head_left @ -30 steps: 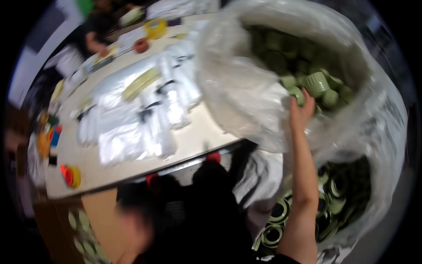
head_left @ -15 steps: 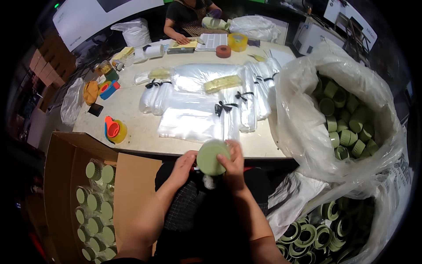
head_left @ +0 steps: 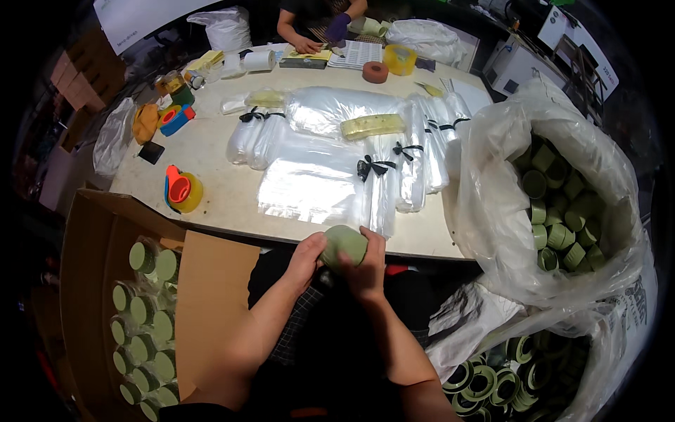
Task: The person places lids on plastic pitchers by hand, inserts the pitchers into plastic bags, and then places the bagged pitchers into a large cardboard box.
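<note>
Between my hands, over my lap by the table's near edge, is a round pale-green plastic cap [head_left: 344,241]. My left hand [head_left: 304,257] grips its left side. My right hand [head_left: 368,267] is closed round its right side, its fingers slightly blurred. The hands hide the cap's underside. Just beyond lie clear plastic bags [head_left: 309,186] in flat stacks and rolls, several tied with black bands. A large clear sack [head_left: 485,204] on the right contains many green caps [head_left: 560,235]. Below it, another sack holds green rings [head_left: 480,382].
Left of my legs stands a cardboard box [head_left: 218,302] with rows of wrapped green caps [head_left: 143,309]. On the table [head_left: 211,211] are a tape dispenser [head_left: 184,191], tape rolls [head_left: 375,72] and a yellowish strip [head_left: 373,126]. Across it, another person [head_left: 309,32] works, one hand purple-gloved.
The cap has tilted and turned in my hands, and my left hand is now closer against it. The view has shifted slightly. Across the table, the other person's gloved hand has moved.
</note>
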The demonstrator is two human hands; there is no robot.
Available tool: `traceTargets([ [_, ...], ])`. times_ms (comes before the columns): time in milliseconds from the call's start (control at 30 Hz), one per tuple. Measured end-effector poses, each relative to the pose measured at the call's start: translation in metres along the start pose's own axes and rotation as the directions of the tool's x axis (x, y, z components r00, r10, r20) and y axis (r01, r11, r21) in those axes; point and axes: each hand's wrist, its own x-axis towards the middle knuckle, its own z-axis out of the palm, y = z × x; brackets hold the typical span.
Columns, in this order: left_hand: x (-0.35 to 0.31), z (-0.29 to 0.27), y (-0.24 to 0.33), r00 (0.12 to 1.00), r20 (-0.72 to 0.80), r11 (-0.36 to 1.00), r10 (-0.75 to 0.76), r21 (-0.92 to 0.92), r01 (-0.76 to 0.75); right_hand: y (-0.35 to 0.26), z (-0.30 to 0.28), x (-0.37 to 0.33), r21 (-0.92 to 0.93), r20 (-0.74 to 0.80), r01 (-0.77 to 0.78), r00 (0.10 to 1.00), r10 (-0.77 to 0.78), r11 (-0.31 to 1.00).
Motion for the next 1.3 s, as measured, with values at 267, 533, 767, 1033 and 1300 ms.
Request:
traceTargets([
  [267,-0.001,0.014,0.003,0.999,0.021,0.999,-0.032,0.024,0.031,-0.002,0.004,-0.004,-0.006,0.130,-0.092,0.987,0.092,0.996],
  [533,0.000,0.013,0.000,0.999,0.035,0.999,-0.024,0.043,0.022,0.001,0.001,-0.006,0.011,0.180,-0.141,0.974,0.136,0.990],
  [767,-0.001,0.013,-0.001,0.999,0.043,0.998,-0.032,0.051,0.030,0.001,-0.001,-0.006,0.023,0.187,-0.155,0.971,0.148,0.988],
  [1033,0.004,0.008,-0.002,0.998,0.033,0.991,-0.056,0.126,0.051,0.003,-0.002,-0.003,0.027,0.200,-0.157,0.968,0.149,0.987],
  [1300,0.000,0.012,0.000,0.999,0.024,0.995,-0.048,0.089,0.046,0.000,-0.002,-0.005,0.039,0.191,-0.160,0.970,0.150,0.986],
])
